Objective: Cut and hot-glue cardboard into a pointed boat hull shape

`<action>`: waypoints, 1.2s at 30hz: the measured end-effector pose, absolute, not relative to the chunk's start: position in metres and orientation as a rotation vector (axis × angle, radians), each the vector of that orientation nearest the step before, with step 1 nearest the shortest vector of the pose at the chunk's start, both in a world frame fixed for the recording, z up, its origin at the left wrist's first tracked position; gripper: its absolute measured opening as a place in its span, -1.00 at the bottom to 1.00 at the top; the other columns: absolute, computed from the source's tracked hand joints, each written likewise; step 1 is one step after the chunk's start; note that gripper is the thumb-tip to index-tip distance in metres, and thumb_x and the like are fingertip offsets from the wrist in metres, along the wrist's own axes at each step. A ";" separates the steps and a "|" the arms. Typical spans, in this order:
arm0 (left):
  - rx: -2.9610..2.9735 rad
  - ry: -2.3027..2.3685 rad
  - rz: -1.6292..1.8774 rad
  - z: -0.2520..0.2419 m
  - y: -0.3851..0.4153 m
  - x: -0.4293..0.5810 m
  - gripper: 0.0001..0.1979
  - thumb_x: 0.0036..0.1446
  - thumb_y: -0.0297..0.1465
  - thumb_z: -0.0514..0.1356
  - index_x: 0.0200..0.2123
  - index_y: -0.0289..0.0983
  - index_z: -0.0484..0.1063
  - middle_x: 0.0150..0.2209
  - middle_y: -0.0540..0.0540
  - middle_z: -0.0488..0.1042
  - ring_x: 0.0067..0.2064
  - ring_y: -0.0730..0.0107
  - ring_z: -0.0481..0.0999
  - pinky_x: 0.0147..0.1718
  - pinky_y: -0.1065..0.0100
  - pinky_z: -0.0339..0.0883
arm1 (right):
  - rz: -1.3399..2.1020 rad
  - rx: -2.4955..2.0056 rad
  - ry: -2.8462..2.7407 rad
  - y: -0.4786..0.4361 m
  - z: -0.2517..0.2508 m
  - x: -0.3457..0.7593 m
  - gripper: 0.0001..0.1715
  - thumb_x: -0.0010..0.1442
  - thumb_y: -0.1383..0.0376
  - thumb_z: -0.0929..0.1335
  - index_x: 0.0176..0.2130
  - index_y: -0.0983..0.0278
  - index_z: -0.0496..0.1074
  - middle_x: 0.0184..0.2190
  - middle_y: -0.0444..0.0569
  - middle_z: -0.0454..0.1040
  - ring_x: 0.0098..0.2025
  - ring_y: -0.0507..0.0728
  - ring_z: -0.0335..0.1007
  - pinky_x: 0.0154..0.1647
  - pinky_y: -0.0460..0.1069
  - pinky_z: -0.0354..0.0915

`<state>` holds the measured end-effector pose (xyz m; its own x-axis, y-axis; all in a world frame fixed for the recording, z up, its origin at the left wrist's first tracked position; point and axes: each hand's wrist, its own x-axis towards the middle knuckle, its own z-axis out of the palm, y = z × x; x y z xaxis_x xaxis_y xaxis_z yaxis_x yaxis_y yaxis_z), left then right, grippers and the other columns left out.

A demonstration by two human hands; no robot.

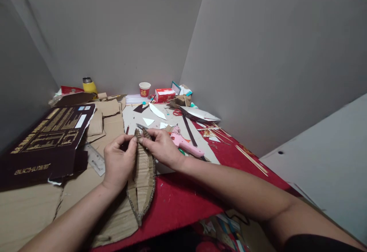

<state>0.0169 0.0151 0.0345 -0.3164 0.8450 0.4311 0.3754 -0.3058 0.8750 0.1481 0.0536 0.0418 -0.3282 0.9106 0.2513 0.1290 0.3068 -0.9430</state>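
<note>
A boat-shaped cardboard piece (145, 175) with raised corrugated sides and a pointed near end lies lengthwise in front of me. My left hand (120, 158) pinches the left side wall close to the far end. On the opposite wall, my right hand (162, 147) has its thumb and fingers closed, near the same end. The two walls stand slightly apart at the far tip. Just past my fingertips lie the metal tips of a tool (140, 126), its kind partly hidden. A pink hot glue gun (186, 143) rests beyond my right hand.
Left are a dark printed box panel (51, 141), loose cardboard (111, 124) and a metal ruler (96, 159). Further back stand a yellow bottle (90, 88), a paper cup (145, 89) and a red box (164, 94). Red-handled scissors (177, 112), white scraps and wooden sticks (252, 160) lie right.
</note>
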 end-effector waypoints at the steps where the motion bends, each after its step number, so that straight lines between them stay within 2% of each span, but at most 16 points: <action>1: 1.530 1.543 1.650 0.035 0.015 0.017 -0.86 0.04 -0.32 0.24 -0.43 -0.28 0.55 -0.46 0.00 0.59 -0.40 0.36 0.53 -0.34 0.39 0.37 | 1.112 -0.952 -1.693 0.054 0.042 0.149 -0.83 0.09 0.33 0.32 -0.46 0.35 0.45 -0.54 -0.16 0.41 -0.45 0.04 0.24 -0.43 -0.09 0.19; 4: 1.497 1.523 1.621 0.037 0.014 0.016 -0.85 0.03 -0.31 0.26 -0.42 -0.29 0.55 -0.45 -0.02 0.59 -0.40 0.36 0.54 -0.35 0.40 0.38 | 1.098 -0.954 -1.689 0.054 0.041 0.150 -0.84 0.09 0.33 0.31 -0.45 0.34 0.46 -0.54 -0.16 0.42 -0.45 0.04 0.25 -0.43 -0.09 0.19; 8: 1.370 1.454 1.591 0.043 0.014 0.011 -0.75 -0.04 -0.29 0.33 -0.30 -0.32 0.54 -0.40 -0.05 0.60 -0.37 0.36 0.54 -0.33 0.39 0.39 | 1.083 -0.947 -1.694 0.055 0.041 0.149 -0.85 0.08 0.32 0.32 -0.44 0.33 0.46 -0.52 -0.16 0.43 -0.44 0.04 0.27 -0.41 -0.08 0.19; 13: 1.334 1.403 1.538 0.052 0.014 0.010 -0.81 -0.08 -0.30 0.34 -0.42 -0.32 0.54 -0.44 -0.04 0.59 -0.39 0.39 0.51 -0.36 0.43 0.36 | 1.070 -0.944 -1.698 0.056 0.040 0.149 -0.82 0.09 0.28 0.32 -0.42 0.34 0.47 -0.51 -0.14 0.44 -0.44 0.05 0.28 -0.37 -0.06 0.22; 18: 1.272 1.411 1.526 0.054 0.015 0.008 -0.76 -0.08 -0.26 0.34 -0.39 -0.32 0.55 -0.42 -0.06 0.61 -0.33 0.31 0.54 -0.31 0.37 0.40 | 1.041 -0.946 -1.710 0.057 0.040 0.150 -0.82 0.09 0.28 0.32 -0.42 0.33 0.47 -0.49 -0.13 0.45 -0.41 0.07 0.30 -0.34 -0.05 0.24; 23: 1.403 1.356 1.391 0.048 0.015 0.005 -0.64 0.07 -0.18 0.25 -0.18 -0.35 0.57 -0.27 -0.13 0.64 -0.14 0.19 0.56 -0.11 0.28 0.38 | 1.016 -0.947 -1.720 0.058 0.041 0.151 -0.83 0.09 0.32 0.30 -0.40 0.34 0.48 -0.47 -0.11 0.46 -0.39 0.08 0.32 -0.33 -0.04 0.24; 29: 1.669 1.370 1.347 0.040 0.015 0.007 -0.61 0.25 -0.23 0.08 -0.04 -0.36 0.51 -0.12 -0.16 0.60 -0.11 0.20 0.53 -0.07 0.28 0.33 | 1.022 -0.934 -1.718 0.058 0.042 0.150 -0.83 0.09 0.33 0.31 -0.38 0.36 0.49 -0.46 -0.10 0.47 -0.40 0.07 0.31 -0.32 -0.05 0.25; 36: 1.774 1.456 1.337 0.035 0.013 0.009 -0.65 0.28 -0.28 0.05 -0.12 -0.35 0.54 -0.28 -0.12 0.61 -0.26 0.26 0.54 -0.24 0.34 0.33 | 1.051 -0.923 -1.720 0.056 0.041 0.151 -0.84 0.10 0.34 0.30 -0.43 0.34 0.46 -0.51 -0.15 0.42 -0.43 0.04 0.27 -0.36 -0.08 0.22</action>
